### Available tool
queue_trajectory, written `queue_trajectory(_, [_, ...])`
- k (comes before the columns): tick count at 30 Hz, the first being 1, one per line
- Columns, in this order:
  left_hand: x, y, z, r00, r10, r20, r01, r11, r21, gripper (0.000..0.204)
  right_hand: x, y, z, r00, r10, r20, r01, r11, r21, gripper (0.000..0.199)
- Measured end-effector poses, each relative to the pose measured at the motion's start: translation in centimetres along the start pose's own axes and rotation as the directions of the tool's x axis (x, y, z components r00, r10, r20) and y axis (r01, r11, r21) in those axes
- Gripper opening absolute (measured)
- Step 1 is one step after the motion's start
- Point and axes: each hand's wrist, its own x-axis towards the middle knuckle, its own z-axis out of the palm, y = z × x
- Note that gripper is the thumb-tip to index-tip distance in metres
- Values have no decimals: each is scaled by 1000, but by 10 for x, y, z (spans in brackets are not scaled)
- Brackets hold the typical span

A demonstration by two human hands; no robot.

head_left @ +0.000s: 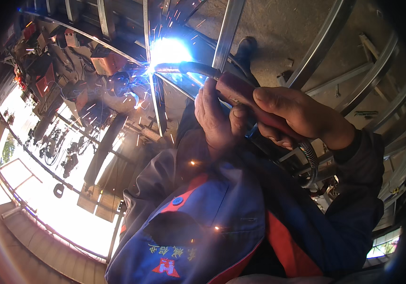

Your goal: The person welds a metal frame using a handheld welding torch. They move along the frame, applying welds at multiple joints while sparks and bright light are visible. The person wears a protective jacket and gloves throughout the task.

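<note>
My right hand is wrapped round the dark red handle of a welding torch, thumb along its top. Under the front of the handle, my left hand steadies the torch, with the fingers pointing up beside it and the thumb on the other side. The torch's bent neck reaches left to a joint between metal bars. A blinding blue-white arc burns at that tip and throws sparks; its glare hides the joint itself. A coiled spring sleeve and cable trail from the handle's rear.
Long square metal tubes run across the upper view, and curved-looking ones lie at right. A dark shoe stands on the concrete floor. Red machines and tangled cables fill the left, near a bright opening.
</note>
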Motion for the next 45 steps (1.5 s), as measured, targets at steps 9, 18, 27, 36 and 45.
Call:
queue_trajectory(9, [3, -3, 0, 996, 91, -5, -91, 994, 67, 91, 0, 1, 0, 1000, -8, 2, 8, 1000, 6, 68])
queue_trajectory(18, [-1, -2, -4, 994, 60, 93, -62, 998, 25, 85, 2, 3, -2, 1000, -12, 14, 12, 1000, -9, 69])
queue_trajectory(27, [0, -2, -2, 991, 102, 81, -111, 988, 106, 87, 1, 3, -4, 1000, -8, 17, 8, 1000, 7, 66])
queue_trajectory(36, [-4, -2, -2, 997, 22, 73, -25, 999, 34, 86, -1, -1, -4, 1000, 1, 23, -1, 1000, -21, 66])
queue_trajectory(45, [-6, -6, -4, 993, 33, 117, -33, 999, 2, 82, -1, 1, -3, 1000, -13, 15, 13, 1000, 8, 63])
